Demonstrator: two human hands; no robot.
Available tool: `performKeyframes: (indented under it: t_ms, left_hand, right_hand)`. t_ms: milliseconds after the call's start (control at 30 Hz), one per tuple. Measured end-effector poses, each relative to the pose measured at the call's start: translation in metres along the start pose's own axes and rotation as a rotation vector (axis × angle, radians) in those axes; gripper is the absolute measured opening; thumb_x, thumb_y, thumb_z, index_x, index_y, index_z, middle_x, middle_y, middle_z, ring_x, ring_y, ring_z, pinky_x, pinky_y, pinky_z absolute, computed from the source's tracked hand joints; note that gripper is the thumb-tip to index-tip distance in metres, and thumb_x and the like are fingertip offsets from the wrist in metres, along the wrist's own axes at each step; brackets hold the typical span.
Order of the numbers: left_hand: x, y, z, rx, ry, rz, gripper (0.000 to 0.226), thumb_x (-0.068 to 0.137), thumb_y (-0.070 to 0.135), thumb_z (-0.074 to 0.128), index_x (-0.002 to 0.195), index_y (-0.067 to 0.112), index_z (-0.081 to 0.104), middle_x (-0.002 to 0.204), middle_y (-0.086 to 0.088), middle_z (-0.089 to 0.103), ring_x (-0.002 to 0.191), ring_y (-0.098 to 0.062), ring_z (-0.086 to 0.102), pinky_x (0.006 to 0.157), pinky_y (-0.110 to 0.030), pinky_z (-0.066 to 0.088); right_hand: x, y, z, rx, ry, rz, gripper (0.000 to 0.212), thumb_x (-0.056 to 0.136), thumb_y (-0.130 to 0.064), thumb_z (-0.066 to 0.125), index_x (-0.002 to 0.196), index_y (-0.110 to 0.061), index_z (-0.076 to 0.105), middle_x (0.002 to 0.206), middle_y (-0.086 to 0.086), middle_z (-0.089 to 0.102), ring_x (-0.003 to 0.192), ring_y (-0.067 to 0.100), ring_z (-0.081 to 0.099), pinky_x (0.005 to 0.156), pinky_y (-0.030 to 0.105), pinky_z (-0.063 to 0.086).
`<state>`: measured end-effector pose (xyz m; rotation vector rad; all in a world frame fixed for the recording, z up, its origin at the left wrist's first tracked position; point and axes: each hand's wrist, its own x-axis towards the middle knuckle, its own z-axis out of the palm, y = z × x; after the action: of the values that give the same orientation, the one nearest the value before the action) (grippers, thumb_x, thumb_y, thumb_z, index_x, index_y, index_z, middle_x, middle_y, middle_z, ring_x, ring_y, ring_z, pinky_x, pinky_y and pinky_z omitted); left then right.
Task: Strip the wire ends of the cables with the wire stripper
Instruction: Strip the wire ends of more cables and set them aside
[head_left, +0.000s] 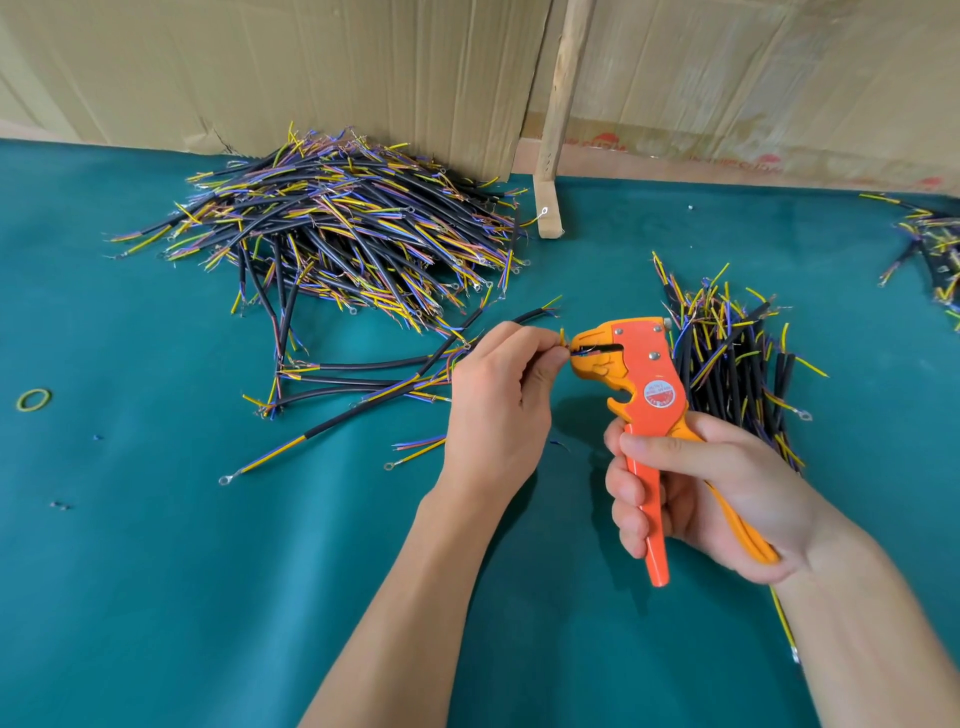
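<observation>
We pinch the cable's wire ends in our left hand, feeding them into the wire stripper gripped by our right hand at four o'clock (uncut pile at eleven). We should seat them straight, then squeeze evenly.

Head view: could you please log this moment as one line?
left hand: pinches wire ends | right hand: grips stripper | wire ends in stripper mouth | piles on mat
</observation>
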<state>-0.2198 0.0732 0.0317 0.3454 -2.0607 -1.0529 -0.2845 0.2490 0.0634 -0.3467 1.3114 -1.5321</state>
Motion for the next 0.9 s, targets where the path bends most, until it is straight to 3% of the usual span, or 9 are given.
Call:
performKeyframes:
  t_ms: [500, 900]
  left_hand:
    - [0.0006, 0.0031, -0.0006, -0.034, 0.02, -0.022, 0.007, 0.091, 0.003, 0.069, 0.084, 0.004, 0.069, 0.075, 0.002, 0.058, 0.07, -0.019, 0.055, 0.068, -0.016, 0.04]
    - [-0.002, -0.0011, 0.0026, -0.193, 0.014, -0.071, 0.005, 0.093, 0.005, 0.065, 0.091, 0.009, 0.066, 0.076, -0.003, 0.062, 0.066, -0.021, 0.061, 0.068, -0.043, 0.052]
  right_hand:
    - [0.0017, 0.0024, 0.0014, 0.001, 0.029, -0.017, 0.013, 0.085, -0.017, 0.073, 0.087, -0.009, 0.062, 0.069, 0.018, 0.05, 0.052, 0.031, 0.05, 0.051, 0.041, 0.049]
    - [0.0032, 0.0034, 0.0032, 0.004, 0.041, -0.024, 0.023, 0.085, -0.019, 0.074, 0.091, -0.009, 0.055, 0.068, 0.017, 0.048, 0.051, 0.03, 0.048, 0.051, 0.04, 0.048]
